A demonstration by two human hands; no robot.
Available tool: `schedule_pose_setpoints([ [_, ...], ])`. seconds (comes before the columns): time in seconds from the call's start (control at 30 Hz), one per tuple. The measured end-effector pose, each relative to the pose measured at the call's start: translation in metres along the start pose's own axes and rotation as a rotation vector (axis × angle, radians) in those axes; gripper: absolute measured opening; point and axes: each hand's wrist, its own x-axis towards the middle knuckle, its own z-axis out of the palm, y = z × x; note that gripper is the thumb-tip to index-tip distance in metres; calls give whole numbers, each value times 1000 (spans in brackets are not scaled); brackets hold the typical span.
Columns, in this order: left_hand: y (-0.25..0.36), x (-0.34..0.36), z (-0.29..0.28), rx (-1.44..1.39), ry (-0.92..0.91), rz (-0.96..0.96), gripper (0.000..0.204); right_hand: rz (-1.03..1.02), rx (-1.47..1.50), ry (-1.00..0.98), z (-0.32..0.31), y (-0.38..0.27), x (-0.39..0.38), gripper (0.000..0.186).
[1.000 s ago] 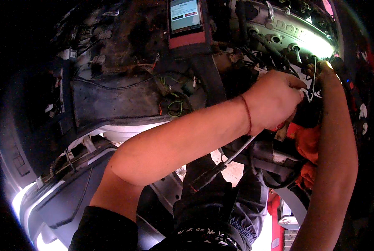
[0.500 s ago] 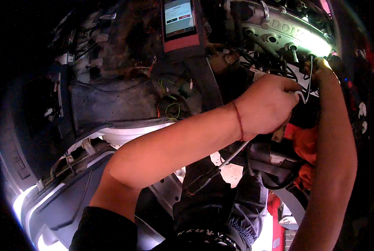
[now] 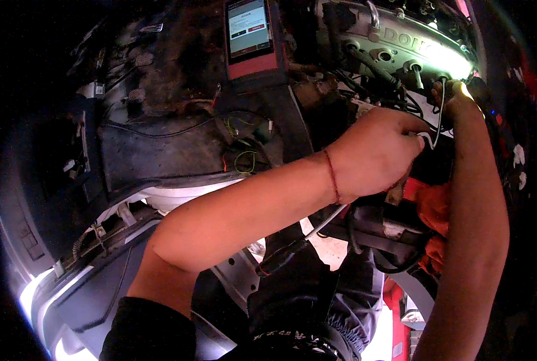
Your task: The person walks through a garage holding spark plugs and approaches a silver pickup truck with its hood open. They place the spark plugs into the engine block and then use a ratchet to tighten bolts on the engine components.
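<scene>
My left hand (image 3: pixel 380 153) reaches across to the right, its fingers closed in a pinch on a thin pale cable (image 3: pixel 440 117). From that hand the cable bends up to a round opening at the lower edge of a metal engine cover (image 3: pixel 365 37). Beside this opening is my right hand (image 3: pixel 455 96), fingers curled near the cable's upper end; lamp glare and shadow hide what they grip. Below my left wrist a pale length, apparently of the same cable, (image 3: pixel 327 222) slants down to a dark sleeve-like part (image 3: pixel 289 256). Its link to my left hand is hidden.
A tablet in a red and black case (image 3: pixel 256 69) lies lit on the dark panel left of the engine. Loose green wires (image 3: pixel 244 161) lie below it. Black hoses (image 3: pixel 377 69) run beside the cover. Orange-red cloth (image 3: pixel 432 207) is bunched beside my right forearm.
The whole view has shifted slightly, moving the scene a little left. Both hands keep the same places at the cable and opening.
</scene>
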Motion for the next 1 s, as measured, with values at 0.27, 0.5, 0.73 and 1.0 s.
schedule_pose_setpoints([
  [0.27,-3,3,2,20,-39,43,31,337,262,-31,-29,-3,35,16],
  [0.5,5,-5,-2,39,-4,-44,31,-70,84,66,3,3,-2,15],
  [0.73,0,-6,1,-76,-31,-31,32,-85,18,44,-4,1,-4,15],
  [1.0,19,-13,0,-26,-33,-108,35,-97,18,16,2,7,-3,15],
])
